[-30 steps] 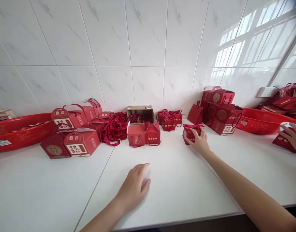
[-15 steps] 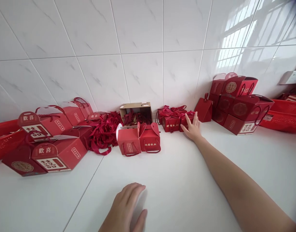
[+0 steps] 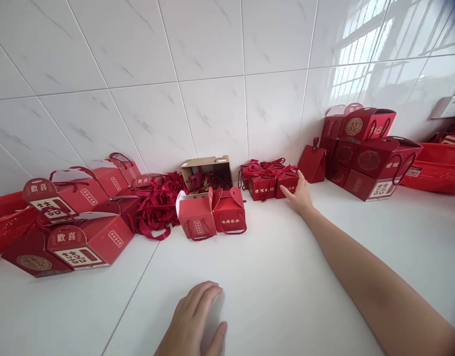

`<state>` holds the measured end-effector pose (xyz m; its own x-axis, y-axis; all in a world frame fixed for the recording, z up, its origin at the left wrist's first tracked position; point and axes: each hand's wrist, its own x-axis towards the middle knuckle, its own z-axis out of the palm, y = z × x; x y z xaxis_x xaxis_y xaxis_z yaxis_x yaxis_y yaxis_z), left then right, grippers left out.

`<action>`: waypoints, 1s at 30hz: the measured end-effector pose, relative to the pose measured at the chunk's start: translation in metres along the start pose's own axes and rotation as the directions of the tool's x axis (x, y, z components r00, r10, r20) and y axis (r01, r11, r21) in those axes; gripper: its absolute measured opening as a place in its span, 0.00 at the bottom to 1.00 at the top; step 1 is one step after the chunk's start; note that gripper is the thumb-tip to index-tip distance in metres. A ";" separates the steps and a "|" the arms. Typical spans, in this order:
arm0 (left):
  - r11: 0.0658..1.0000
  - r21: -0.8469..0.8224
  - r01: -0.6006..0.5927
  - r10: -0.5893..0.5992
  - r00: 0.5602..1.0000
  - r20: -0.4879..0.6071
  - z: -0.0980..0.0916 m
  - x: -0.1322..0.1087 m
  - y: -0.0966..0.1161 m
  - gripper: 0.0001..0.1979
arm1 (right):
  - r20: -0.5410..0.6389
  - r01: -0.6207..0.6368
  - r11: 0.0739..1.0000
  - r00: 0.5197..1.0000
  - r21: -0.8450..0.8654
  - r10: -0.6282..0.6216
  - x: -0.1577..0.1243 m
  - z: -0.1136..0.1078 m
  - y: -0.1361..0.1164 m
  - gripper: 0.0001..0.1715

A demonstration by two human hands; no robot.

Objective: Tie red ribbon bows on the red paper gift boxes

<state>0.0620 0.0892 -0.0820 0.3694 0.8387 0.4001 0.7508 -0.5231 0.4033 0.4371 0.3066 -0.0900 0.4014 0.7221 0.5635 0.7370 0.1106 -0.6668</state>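
My right hand [image 3: 299, 195] reaches to the back of the white table, at the right front corner of a small dark red gift box [image 3: 287, 187] tied with a ribbon bow. Its thumb and fingers are apart at the box's side, not closed round it. Beside that box stand more ribboned boxes [image 3: 261, 188] in a tight group. Near the front edge, my left hand [image 3: 192, 316] rests low over the table, fingers curved, thumb apart, holding nothing. Two red gift boxes with cord handles, one lettered [image 3: 230, 217] and one paler [image 3: 196, 217], stand ahead of it.
Stacked red gift boxes stand at left [image 3: 97, 237] and right [image 3: 372, 158]. A heap of red ribbons [image 3: 159, 207] lies by an open cardboard box [image 3: 223, 173] holding more ribbon. A plain dark red box [image 3: 312, 163] leans near the wall. Red plastic baskets [image 3: 438, 170] sit at both sides.
My right hand has slid from the top of the ribboned box to its right side, uncovering more of its front. My left hand has barely moved. The view has tilted slightly.
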 end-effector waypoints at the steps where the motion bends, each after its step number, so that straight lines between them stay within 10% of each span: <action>1: 1.000 0.000 -0.004 0.004 1.000 0.004 0.000 0.000 0.000 0.17 | 0.027 -0.002 1.000 1.000 0.026 0.002 0.000 0.000 0.001 0.51; 20: 0.993 0.075 -0.091 0.082 0.990 0.118 -0.007 0.003 -0.004 0.16 | -0.066 0.078 0.980 0.994 -0.183 -0.092 0.001 0.005 -0.006 0.35; 24: 0.992 0.085 -0.094 0.089 0.994 0.061 -0.007 0.004 -0.004 0.15 | -0.200 0.314 0.913 0.907 -0.262 -0.370 -0.006 0.011 -0.028 0.26; 30: 0.983 0.098 -0.157 0.144 0.981 0.127 -0.008 0.006 -0.004 0.16 | 0.357 0.744 0.652 0.655 -0.146 -0.666 -0.042 0.043 -0.082 0.29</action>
<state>0.0567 0.0945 -0.0744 0.5399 0.7673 0.3462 0.7339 -0.6305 0.2529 0.3364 0.2966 -0.0797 -0.4223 0.6430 0.6389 0.8589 0.5092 0.0553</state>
